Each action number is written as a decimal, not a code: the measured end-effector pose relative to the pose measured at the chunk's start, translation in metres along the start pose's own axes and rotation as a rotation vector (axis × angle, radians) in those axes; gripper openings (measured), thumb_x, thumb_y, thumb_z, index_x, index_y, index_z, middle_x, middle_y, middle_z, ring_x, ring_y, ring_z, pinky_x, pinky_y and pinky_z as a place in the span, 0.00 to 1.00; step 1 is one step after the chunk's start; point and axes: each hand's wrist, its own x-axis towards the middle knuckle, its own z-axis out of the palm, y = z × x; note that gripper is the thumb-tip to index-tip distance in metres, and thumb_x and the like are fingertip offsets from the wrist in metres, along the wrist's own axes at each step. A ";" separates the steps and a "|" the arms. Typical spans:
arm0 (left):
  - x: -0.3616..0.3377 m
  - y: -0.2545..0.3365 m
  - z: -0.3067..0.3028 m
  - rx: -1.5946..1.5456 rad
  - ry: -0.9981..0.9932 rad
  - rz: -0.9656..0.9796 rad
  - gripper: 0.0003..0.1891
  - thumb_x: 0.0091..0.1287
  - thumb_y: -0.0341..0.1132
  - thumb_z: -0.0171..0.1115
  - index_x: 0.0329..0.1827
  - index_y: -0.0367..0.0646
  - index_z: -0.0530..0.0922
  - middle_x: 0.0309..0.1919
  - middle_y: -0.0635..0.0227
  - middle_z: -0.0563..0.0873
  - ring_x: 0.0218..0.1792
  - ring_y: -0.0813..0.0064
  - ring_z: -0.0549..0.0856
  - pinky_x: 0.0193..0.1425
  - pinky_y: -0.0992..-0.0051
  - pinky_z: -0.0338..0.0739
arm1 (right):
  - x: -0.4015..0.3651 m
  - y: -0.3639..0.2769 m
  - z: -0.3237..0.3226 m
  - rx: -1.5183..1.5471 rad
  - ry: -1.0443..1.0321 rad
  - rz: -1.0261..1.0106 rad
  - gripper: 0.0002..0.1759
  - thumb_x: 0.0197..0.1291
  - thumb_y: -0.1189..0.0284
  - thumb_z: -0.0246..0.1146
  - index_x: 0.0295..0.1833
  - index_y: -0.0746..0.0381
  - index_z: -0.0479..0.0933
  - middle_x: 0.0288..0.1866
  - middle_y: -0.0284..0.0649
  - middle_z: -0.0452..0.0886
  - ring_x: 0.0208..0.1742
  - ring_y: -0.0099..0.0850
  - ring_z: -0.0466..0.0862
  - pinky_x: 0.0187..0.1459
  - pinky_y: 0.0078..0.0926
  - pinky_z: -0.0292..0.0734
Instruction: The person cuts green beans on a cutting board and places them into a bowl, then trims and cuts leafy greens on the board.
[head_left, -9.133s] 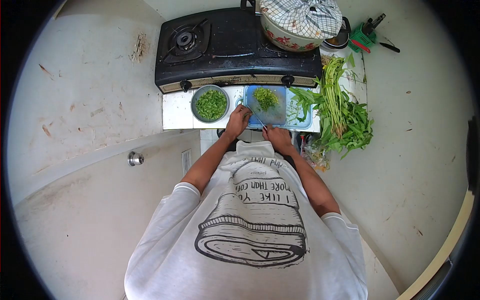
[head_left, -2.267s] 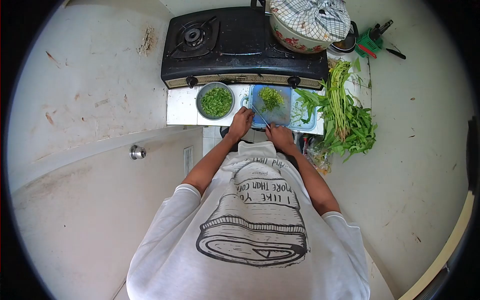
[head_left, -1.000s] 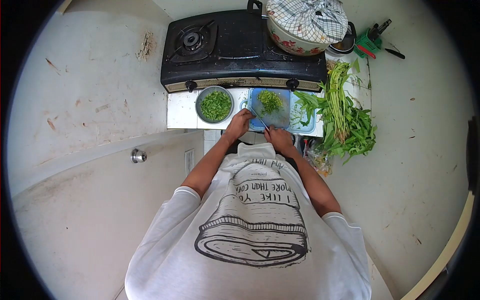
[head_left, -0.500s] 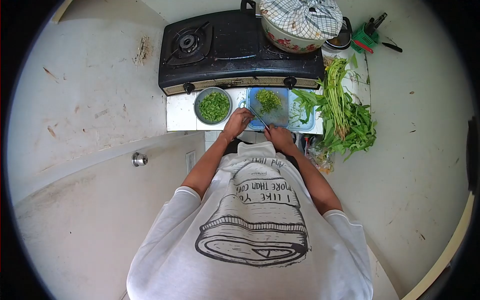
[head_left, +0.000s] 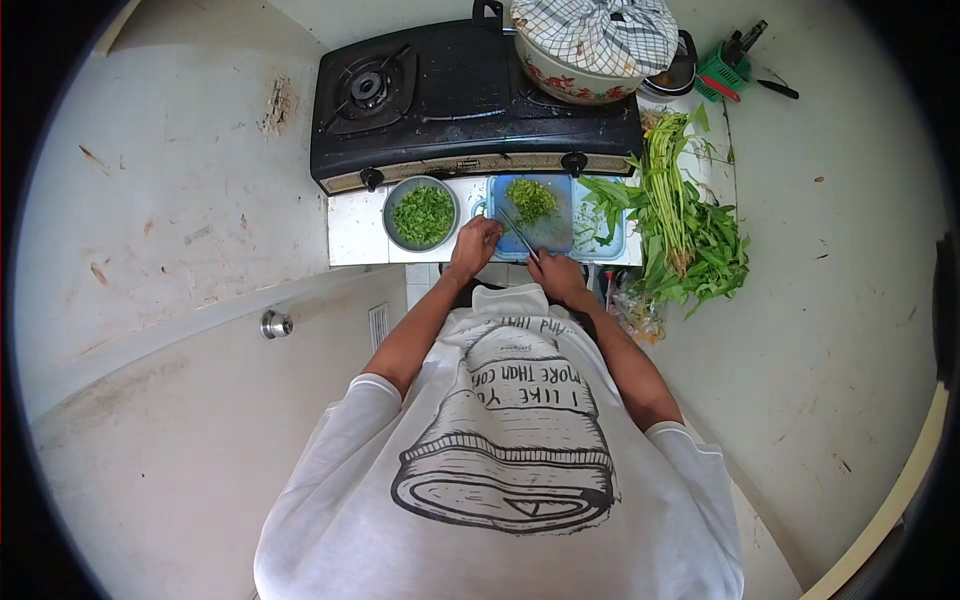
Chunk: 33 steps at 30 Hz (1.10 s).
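My right hand [head_left: 557, 273] is closed round the handle of a knife [head_left: 519, 234]. Its blade slants up and left across a blue cutting board [head_left: 558, 238]. A small heap of finely chopped greens [head_left: 530, 200] lies on the board beyond the blade. My left hand [head_left: 478, 243] is at the board's left edge, left of the blade, with its fingers curled together; anything in them is too small to make out. To the left of that hand stands a grey bowl [head_left: 388, 230] holding chopped green leaves [head_left: 422, 214].
A black gas stove [head_left: 465, 95] stands behind the board, bearing a cloth-covered flowered pot [head_left: 575, 85]. Long-stemmed leafy greens [head_left: 690, 225] lie at right, over the end of a light-blue tray [head_left: 617, 240]. Behind them is a green basket [head_left: 722, 72] with utensils.
My left hand has drawn slightly back and left, away from the blade. The knife remains in my right hand on the board. The whole view has shifted a little.
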 end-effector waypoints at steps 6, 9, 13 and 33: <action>-0.002 -0.005 0.002 0.067 -0.001 0.082 0.07 0.62 0.22 0.66 0.40 0.38 0.89 0.38 0.55 0.88 0.43 0.53 0.87 0.51 0.61 0.83 | -0.002 -0.012 -0.007 -0.005 0.000 -0.005 0.25 0.75 0.52 0.56 0.48 0.66 0.80 0.30 0.59 0.87 0.35 0.60 0.89 0.43 0.60 0.84; -0.003 -0.011 0.004 0.081 -0.014 0.104 0.07 0.63 0.22 0.65 0.42 0.38 0.88 0.40 0.54 0.88 0.44 0.52 0.87 0.52 0.61 0.83 | -0.001 -0.012 -0.005 -0.042 -0.018 -0.021 0.25 0.75 0.52 0.56 0.48 0.67 0.80 0.31 0.59 0.87 0.35 0.60 0.89 0.43 0.59 0.84; -0.005 -0.008 0.002 0.093 -0.018 0.097 0.09 0.63 0.22 0.65 0.44 0.38 0.88 0.41 0.55 0.87 0.46 0.52 0.87 0.54 0.60 0.83 | 0.002 -0.010 0.001 -0.059 -0.024 -0.022 0.25 0.75 0.53 0.55 0.48 0.66 0.81 0.31 0.59 0.87 0.36 0.59 0.89 0.44 0.59 0.84; -0.003 0.000 -0.007 0.185 -0.076 0.126 0.07 0.65 0.25 0.67 0.43 0.42 0.90 0.41 0.60 0.88 0.44 0.53 0.87 0.51 0.59 0.84 | 0.004 -0.002 0.000 -0.051 0.014 -0.014 0.25 0.76 0.52 0.56 0.47 0.66 0.80 0.29 0.58 0.86 0.35 0.61 0.88 0.41 0.59 0.84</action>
